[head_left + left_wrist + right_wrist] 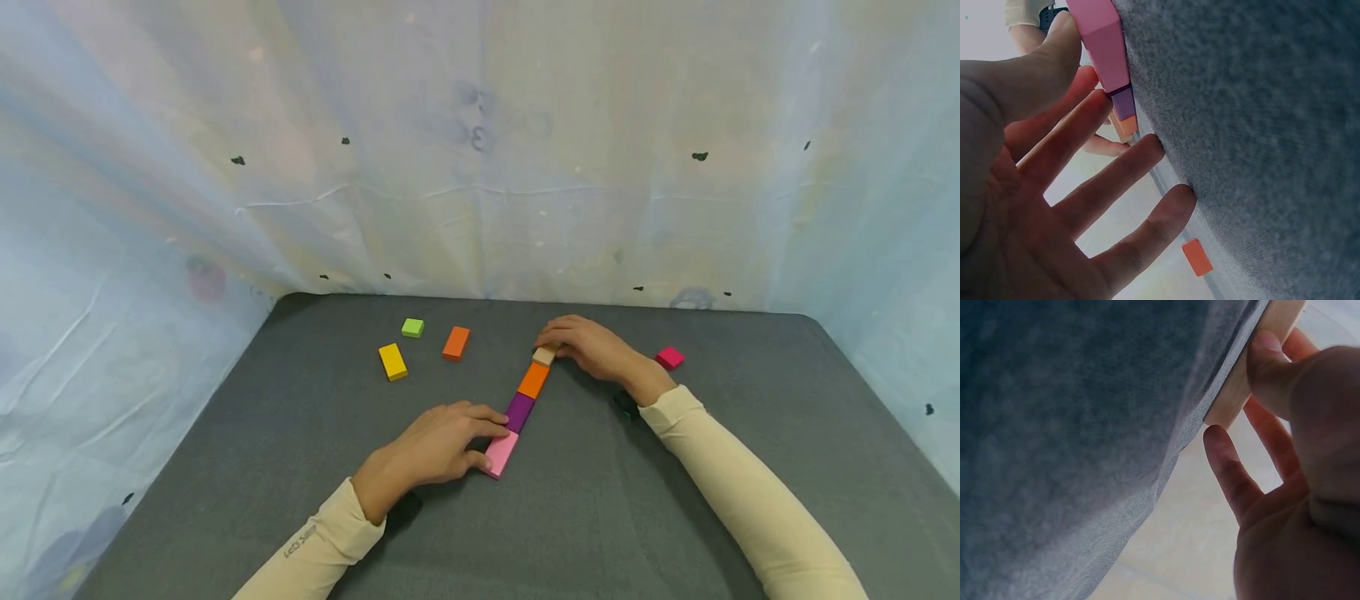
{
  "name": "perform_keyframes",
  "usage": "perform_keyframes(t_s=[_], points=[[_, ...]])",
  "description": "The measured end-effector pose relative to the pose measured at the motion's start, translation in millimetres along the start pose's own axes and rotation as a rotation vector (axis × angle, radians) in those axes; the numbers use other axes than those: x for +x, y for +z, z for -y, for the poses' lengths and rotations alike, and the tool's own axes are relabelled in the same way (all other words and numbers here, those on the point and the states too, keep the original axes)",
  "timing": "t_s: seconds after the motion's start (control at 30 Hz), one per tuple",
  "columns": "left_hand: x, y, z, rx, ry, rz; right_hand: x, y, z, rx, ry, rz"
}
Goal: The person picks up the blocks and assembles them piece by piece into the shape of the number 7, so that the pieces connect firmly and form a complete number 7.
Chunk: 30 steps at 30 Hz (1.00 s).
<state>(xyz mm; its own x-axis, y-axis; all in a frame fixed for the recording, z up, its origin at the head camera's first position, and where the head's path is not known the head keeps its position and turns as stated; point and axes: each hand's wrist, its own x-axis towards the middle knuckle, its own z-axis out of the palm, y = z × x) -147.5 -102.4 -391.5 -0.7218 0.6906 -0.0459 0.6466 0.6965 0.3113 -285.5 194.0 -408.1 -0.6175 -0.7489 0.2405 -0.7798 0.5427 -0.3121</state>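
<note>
A row of blocks lies end to end on the dark grey table: a pink block [502, 454] nearest, then a purple block [519, 412], an orange block [533, 380] and a natural wood block [544, 356] farthest. My left hand [438, 443] is at the near end of the row. Its thumb touches the side of the pink block [1100, 44], and its fairly straight fingers reach along the same side, the index at the purple one. At the far end, my right hand [588, 346] pinches the wood block [1235, 394] between thumb and fingers.
Left of the row lie a yellow block [393, 362], a green block [412, 327] and another orange block [456, 343]. A red block [670, 358] sits beyond the right wrist. Pale patterned curtains [480, 167] hang behind and beside the table [600, 517].
</note>
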Motion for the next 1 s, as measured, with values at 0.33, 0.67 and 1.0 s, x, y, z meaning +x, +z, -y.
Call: perform_keyframes(t_s=[0.33,0.67,1.0], points=[[0.0,0.4,-0.9,0.003,-0.012,0.009,-0.1,2.5,1.3,-0.007,0.025,0.026],[-0.8,1.1,-0.1,0.002,-0.004,0.005,0.8,3.6,1.7,-0.003,0.046,0.04],[-0.9,2.2,2.4,-0.014,0.006,0.008,1.3,3.9,3.2,-0.003,0.049,0.038]])
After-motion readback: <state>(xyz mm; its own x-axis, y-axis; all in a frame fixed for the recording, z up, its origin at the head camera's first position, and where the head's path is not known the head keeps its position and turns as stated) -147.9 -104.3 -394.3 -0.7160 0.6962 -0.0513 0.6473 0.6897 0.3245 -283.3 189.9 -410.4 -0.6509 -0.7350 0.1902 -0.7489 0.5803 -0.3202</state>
